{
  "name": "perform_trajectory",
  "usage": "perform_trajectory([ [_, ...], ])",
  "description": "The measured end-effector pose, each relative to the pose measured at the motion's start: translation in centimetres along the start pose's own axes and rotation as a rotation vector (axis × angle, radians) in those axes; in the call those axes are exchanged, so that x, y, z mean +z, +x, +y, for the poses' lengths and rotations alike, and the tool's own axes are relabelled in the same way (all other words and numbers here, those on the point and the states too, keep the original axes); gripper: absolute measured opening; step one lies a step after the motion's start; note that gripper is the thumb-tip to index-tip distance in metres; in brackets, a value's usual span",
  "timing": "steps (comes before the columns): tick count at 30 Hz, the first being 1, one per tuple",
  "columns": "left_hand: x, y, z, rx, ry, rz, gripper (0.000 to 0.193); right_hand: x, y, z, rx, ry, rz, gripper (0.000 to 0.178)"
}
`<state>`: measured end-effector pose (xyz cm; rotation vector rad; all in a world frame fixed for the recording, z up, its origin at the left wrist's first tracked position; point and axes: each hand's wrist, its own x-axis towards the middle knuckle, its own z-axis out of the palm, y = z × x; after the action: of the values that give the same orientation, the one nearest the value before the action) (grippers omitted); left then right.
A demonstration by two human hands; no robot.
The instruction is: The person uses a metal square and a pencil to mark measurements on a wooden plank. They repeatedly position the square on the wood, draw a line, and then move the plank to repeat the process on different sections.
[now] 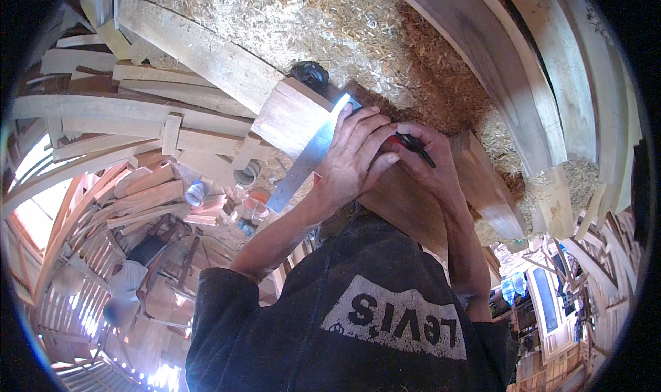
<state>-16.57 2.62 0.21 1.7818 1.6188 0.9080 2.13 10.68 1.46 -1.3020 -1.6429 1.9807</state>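
Note:
A thick wooden beam point(406, 203) runs beneath both my hands, its pale end point(286, 113) to the left. A flat, shiny steel square point(305, 166) lies across the beam and overhangs its near edge. My left hand point(354, 151) grips the square, fingers bent over its far part and thumb pointing right. Close beside it, my right hand point(432, 159) is closed around a slim black and red tool point(415, 147), whose exact kind I cannot make out. The fingers of the two hands nearly touch and hide part of both tools.
Wood shavings point(330, 20) cover the ground beyond the beam. A black object point(310, 74) sits near the beam's end. Long planks point(509, 68) lean at the right, and stacked boards point(117, 123) lie left. Another person point(127, 282) is in the left background.

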Motion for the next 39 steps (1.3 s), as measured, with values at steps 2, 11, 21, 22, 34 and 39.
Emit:
perform_trajectory([
  [2,0.0,0.0,0.0,0.002,0.010,0.008,0.044,-0.4,-0.2,-0.1,-0.007,-0.083,-0.007,0.024],
  [11,0.6,-0.2,-0.1,0.030,-0.012,0.143,0.036,-0.8,2.4,-8.2,-0.190,-0.217,-0.020,0.025],
  [21,3.4,-2.5,-1.5,-0.234,-0.598,0.083,0.038,12.7,8.9,-5.6,-0.623,-0.754,-0.453,0.035],
  [22,3.4,-2.7,-1.4,-0.241,-0.641,0.071,0.038,12.5,9.1,-5.4,-0.573,-0.804,-0.491,0.030],
  [34,3.2,-2.5,0.0,-0.490,-1.763,0.159,0.041,12.8,7.8,-7.3,-0.526,-0.987,-0.410,0.036],
  [39,4.3,-3.5,-1.2,-0.343,-0.978,-0.009,0.048,10.1,8.8,-9.5,-0.348,-1.169,-0.374,0.038],
])
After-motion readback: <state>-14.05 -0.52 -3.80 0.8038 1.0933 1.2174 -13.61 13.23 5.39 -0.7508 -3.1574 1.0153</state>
